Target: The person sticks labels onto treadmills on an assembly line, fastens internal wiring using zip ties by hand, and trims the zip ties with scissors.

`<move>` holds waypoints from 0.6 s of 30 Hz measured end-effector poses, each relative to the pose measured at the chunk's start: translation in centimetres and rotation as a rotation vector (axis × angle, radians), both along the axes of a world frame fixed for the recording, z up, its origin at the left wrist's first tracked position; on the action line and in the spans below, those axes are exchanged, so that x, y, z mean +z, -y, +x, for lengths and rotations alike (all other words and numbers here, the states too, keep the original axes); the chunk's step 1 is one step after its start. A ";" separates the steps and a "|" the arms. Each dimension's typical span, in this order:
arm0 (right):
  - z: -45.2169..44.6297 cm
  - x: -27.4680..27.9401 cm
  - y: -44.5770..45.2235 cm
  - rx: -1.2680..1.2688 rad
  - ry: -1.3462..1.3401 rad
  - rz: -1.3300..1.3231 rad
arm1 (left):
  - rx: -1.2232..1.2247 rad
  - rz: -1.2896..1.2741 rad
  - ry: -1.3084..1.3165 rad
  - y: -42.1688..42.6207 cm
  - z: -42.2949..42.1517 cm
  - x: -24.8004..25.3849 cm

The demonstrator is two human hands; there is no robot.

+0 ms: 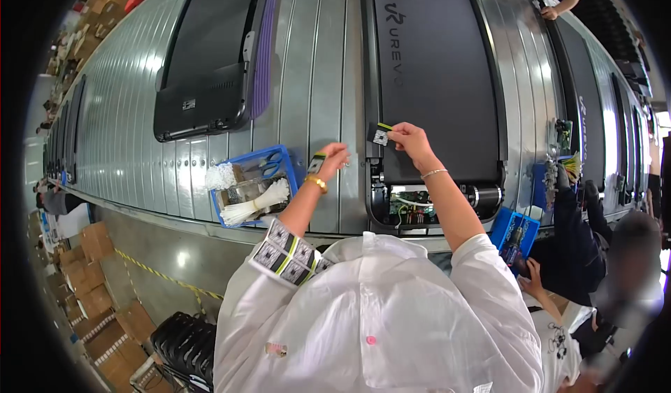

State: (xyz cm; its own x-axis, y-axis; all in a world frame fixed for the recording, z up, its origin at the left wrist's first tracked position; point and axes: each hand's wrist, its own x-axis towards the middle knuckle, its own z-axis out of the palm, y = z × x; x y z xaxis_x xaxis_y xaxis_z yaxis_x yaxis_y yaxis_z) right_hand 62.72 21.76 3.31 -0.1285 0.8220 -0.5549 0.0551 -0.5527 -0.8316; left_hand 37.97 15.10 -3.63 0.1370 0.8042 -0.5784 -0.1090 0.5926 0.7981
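Observation:
My right hand [409, 141] pinches a small black-and-white label [380, 136] with a yellow-green edge. The label is at the left side rail of a black treadmill [440, 64] marked UREVO; whether it touches the rail I cannot tell. My left hand [335, 156] hovers left of the rail, fingers loosely bent and apart, nothing visible between them. A similar label [316, 162] lies against the back of that hand, above a gold bracelet. A sheet of labels [290, 254] is draped on my left forearm. At the treadmill's near end, a green circuit board [412, 208] and wires are exposed.
A blue bin [285, 149] with white cable ties and blue-handled scissors stands left of my hands. Another black treadmill [203, 106] lies upper left beside purple strips [265, 57]. Co-workers sit or stand at the right, near another blue bin [504, 226]. Cartons [87, 274] stand lower left.

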 end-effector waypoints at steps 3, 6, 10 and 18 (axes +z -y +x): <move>-0.6 -1.5 -1.6 0.091 0.031 -0.026 | -0.033 -0.015 -0.055 -2.6 2.7 -1.6; -0.6 -3.1 -2.4 0.173 0.068 -0.052 | -0.041 -0.023 -0.070 -3.2 4.2 -2.5; -0.7 -4.5 -3.3 0.262 0.086 0.010 | -0.012 -0.052 -0.067 -2.9 4.5 -3.4; -0.6 -4.9 -3.6 0.281 0.056 0.040 | 0.016 -0.058 -0.014 -2.4 4.6 -3.2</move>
